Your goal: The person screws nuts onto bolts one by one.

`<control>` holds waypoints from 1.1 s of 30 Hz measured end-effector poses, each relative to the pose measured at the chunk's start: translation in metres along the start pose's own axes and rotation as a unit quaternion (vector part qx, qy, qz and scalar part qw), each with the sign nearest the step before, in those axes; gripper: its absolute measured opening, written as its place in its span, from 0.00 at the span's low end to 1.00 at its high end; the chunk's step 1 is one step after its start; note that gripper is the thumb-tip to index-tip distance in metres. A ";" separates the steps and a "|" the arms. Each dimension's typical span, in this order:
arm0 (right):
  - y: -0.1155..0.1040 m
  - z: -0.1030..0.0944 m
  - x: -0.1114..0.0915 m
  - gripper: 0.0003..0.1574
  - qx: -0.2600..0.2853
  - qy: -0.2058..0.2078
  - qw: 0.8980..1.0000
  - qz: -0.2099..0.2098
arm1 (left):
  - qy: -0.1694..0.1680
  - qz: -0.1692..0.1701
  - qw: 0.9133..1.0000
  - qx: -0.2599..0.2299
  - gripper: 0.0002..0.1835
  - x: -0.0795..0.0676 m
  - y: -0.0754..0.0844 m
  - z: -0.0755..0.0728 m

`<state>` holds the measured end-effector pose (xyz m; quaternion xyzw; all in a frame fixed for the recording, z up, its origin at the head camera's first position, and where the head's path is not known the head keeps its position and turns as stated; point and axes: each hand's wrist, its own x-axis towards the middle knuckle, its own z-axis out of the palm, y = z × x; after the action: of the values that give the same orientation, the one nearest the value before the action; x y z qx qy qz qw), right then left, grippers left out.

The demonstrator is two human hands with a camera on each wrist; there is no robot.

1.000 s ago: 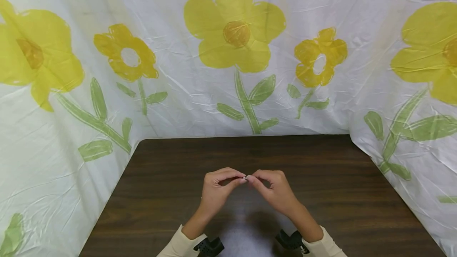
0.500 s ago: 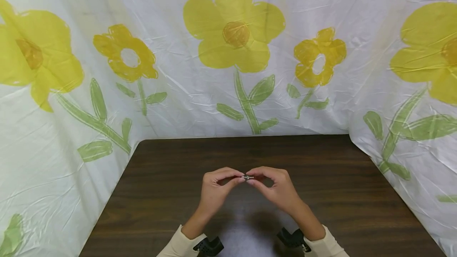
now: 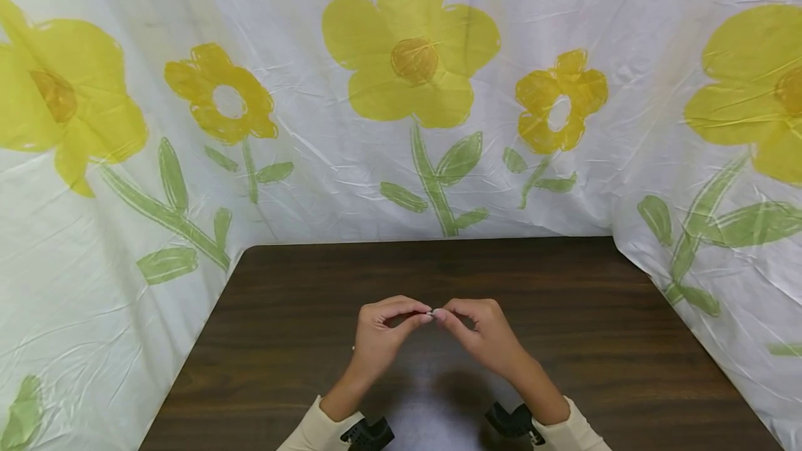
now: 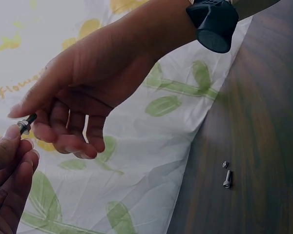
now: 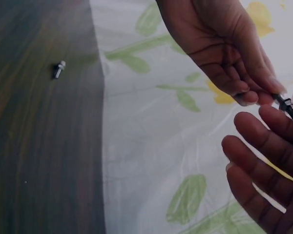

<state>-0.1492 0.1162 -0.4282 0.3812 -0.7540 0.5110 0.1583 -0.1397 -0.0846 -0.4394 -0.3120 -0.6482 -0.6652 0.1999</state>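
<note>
Between the two hands is a small metal bolt (image 4: 25,125) with a ring-like nut or washer around its shank. In the head view the meeting fingertips hide most of it. My left hand (image 3: 378,331) pinches one end between thumb and index finger. My right hand (image 3: 484,333) has thumb and index finger pinched on the other end, its remaining fingers loosely bent in the left wrist view. Both hands are held over the dark wooden table (image 3: 282,339). The right wrist view shows the bolt's dark shank running between the hands.
A loose bolt (image 4: 227,179) lies on the table with a small nut (image 4: 225,165) by its tip. The right wrist view shows a bolt with a nut (image 5: 61,65) on the tabletop. A white flowered cloth (image 3: 313,179) hangs around the table's back and sides.
Half a second ago the right fingertips were spread apart around the bolt, leaving it visible. Now they have closed on it again, as one second ago. The left hand has hardly moved.
</note>
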 end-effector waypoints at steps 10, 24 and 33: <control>0.000 -0.002 0.002 0.21 -0.006 0.012 0.998 -0.053 | 0.003 0.000 1.000 -0.003 0.05 0.001 -0.001 -0.002; 0.001 0.001 -0.001 0.11 -0.005 -0.001 1.000 -0.011 | -0.010 0.000 1.000 0.002 0.06 -0.001 -0.002 -0.001; -0.001 -0.001 0.000 0.12 -0.013 0.018 1.000 -0.006 | 0.009 -0.002 1.000 0.011 0.07 -0.001 -0.004 -0.001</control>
<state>-0.1485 0.1163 -0.4271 0.3744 -0.7551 0.5071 0.1799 -0.1416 -0.0853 -0.4426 -0.3026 -0.6546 -0.6610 0.2075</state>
